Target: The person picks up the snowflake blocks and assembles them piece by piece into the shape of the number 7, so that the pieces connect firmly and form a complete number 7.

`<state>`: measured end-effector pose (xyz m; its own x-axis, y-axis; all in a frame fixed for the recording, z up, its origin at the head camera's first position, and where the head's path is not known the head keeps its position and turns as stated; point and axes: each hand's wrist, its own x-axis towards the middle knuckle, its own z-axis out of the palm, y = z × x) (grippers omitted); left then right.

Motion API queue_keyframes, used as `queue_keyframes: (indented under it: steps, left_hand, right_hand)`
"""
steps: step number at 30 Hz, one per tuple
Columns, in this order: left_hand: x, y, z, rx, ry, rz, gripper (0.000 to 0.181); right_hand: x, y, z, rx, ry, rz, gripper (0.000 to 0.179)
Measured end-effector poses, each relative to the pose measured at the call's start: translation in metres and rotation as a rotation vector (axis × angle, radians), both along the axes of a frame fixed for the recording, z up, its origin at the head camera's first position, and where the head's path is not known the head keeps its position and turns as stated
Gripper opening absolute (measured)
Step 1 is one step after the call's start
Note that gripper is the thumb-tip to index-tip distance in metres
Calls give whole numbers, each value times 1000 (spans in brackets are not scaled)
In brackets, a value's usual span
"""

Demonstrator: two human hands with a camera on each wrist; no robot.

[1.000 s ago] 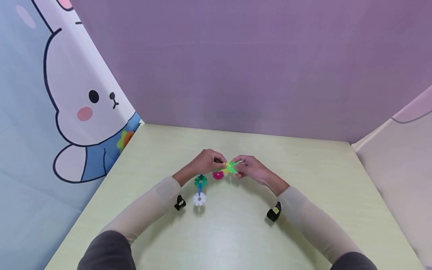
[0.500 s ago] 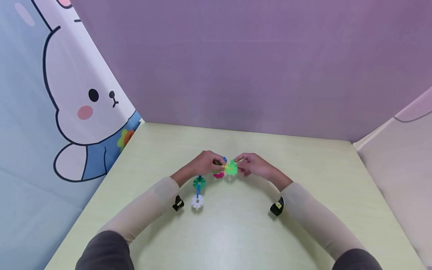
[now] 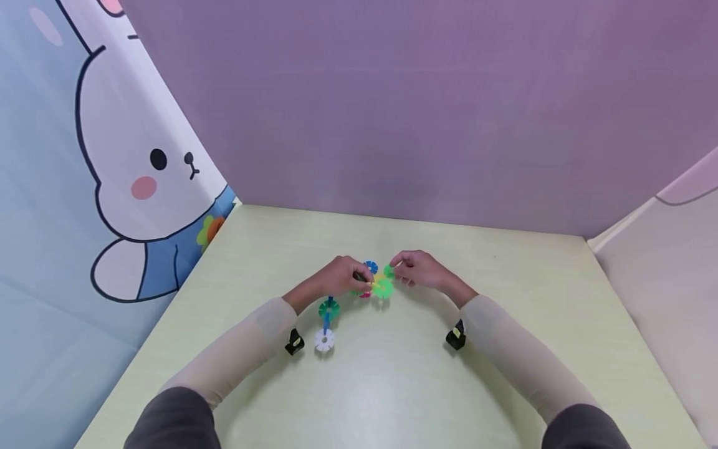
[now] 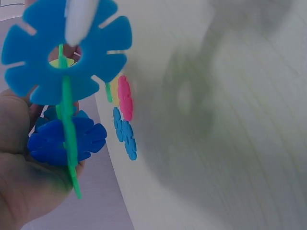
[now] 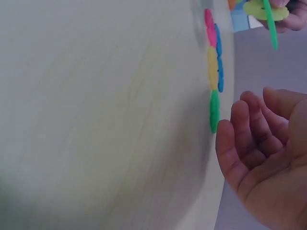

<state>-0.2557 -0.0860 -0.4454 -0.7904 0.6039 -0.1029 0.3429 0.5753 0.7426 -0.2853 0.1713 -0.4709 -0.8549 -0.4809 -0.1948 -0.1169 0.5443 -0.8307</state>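
Note:
My left hand [image 3: 341, 274] pinches a chain of slotted plastic flower discs by a yellow disc [image 5: 252, 11]. A light green disc [image 3: 383, 289] sits at its right end. Below the hand hang a teal disc [image 3: 323, 310], blue discs and a white disc [image 3: 331, 342] at the other end. The left wrist view shows a blue disc [image 4: 108, 43] and a darker blue disc [image 4: 91, 139] slotted onto a green one. My right hand [image 3: 421, 269] holds nothing, fingers loosely bent, beside a loose green disc [image 5: 214, 112] on the table.
Next to the green disc lie a yellow disc [image 5: 212, 67], a pink disc [image 5: 210, 28] and blue discs [image 5: 219, 57]. A purple panel [image 3: 392, 125] rises behind the table [image 3: 381, 386]; a rabbit-printed cloth [image 3: 118, 206] hangs at the left.
My right hand has let go of the light green disc on the chain and moved slightly away to the far side. The left hand has drawn the chain a little nearer.

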Motion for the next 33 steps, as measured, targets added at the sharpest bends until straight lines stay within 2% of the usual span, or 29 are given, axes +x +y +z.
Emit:
queue_keyframes:
  steps: [4,9,14,22,33]
  left_hand:
    - [1,0,-1,9,3,-11,5]
    - [0,1,-5,21,-24,-23,6]
    - [-3,2,-7,19,-19,-20,6]
    - [-5,2,-7,3,-3,-5,5]
    - [-3,5,-6,8,-35,4,6]
  right_hand:
    - [-7,-4,-5,96,101,45,23]
    - [-16,-12,-8,227,212,94,24]
    - [-21,-15,-10,310,260,96,28]
    - [-23,-15,-11,411,251,50,35]
    - [-23,-14,-12,398,230,2,34]
